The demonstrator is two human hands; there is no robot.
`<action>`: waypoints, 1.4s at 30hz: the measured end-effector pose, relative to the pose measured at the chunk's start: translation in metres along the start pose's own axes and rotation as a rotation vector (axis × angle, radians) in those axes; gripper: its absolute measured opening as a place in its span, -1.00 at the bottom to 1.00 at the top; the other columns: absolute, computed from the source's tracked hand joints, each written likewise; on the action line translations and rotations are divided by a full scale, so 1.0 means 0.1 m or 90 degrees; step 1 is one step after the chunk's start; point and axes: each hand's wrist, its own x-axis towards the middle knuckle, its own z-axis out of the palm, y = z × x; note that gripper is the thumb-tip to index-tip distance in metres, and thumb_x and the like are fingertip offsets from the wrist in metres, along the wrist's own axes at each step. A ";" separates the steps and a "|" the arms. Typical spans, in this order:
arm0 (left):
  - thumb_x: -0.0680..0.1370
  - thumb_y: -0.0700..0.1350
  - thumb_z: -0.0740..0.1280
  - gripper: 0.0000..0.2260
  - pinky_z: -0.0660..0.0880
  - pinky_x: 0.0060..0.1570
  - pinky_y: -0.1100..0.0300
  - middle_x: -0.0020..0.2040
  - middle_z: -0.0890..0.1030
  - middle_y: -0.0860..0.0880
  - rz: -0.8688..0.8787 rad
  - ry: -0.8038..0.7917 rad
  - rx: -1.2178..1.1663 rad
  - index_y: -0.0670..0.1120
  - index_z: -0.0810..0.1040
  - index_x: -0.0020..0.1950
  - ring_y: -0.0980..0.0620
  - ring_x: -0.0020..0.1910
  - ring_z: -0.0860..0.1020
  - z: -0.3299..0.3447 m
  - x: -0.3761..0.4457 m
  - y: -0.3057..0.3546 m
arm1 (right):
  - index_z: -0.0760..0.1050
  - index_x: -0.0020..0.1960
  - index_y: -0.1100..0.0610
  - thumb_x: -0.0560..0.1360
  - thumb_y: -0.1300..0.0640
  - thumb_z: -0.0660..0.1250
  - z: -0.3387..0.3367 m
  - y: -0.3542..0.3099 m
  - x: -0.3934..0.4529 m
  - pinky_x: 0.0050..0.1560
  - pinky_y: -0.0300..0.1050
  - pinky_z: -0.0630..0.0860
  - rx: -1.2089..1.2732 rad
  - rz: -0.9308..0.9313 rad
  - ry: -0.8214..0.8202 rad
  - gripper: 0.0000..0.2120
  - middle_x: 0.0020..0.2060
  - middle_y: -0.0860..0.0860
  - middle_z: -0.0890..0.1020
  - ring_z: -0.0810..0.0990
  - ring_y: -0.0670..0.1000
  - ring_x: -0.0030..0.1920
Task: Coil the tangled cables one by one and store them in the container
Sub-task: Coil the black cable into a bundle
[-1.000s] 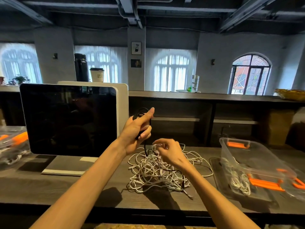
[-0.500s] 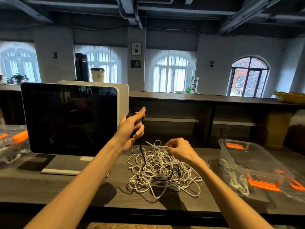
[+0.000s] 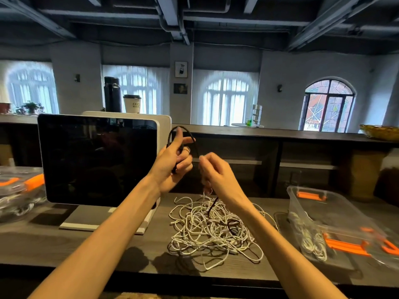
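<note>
A heap of tangled white cables point(image 3: 210, 228) lies on the dark wooden table point(image 3: 64, 244), in the middle. My left hand point(image 3: 172, 160) is raised above it and grips loops of a black cable point(image 3: 182, 130). My right hand point(image 3: 218, 172) is just to the right of it, fingers curled round the same black cable, which runs down from it into the heap. A clear plastic container point(image 3: 319, 210) with orange latches stands at the right, holding coiled white cables point(image 3: 311, 240).
A dark monitor point(image 3: 97, 158) on a white stand rises left of the heap. Another clear box with orange parts point(image 3: 19, 188) sits at the far left. The clear lid with orange clips point(image 3: 386, 244) lies at the right edge. A shelf runs behind the table.
My right hand has risen from the heap up to the left hand, drawing the black cable with it. The left hand holds the loops a little higher.
</note>
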 end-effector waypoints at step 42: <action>0.59 0.20 0.30 -0.64 0.18 -0.62 0.35 -0.48 0.26 0.05 -0.001 0.141 -0.119 -0.11 0.47 -0.10 0.16 -0.58 0.22 0.26 0.06 -0.07 | 0.55 -0.13 0.06 0.65 0.00 0.28 -0.18 -0.24 -0.15 -0.25 0.00 0.53 -0.528 -0.162 -0.135 -0.77 -0.36 -0.05 0.58 0.52 -0.02 -0.35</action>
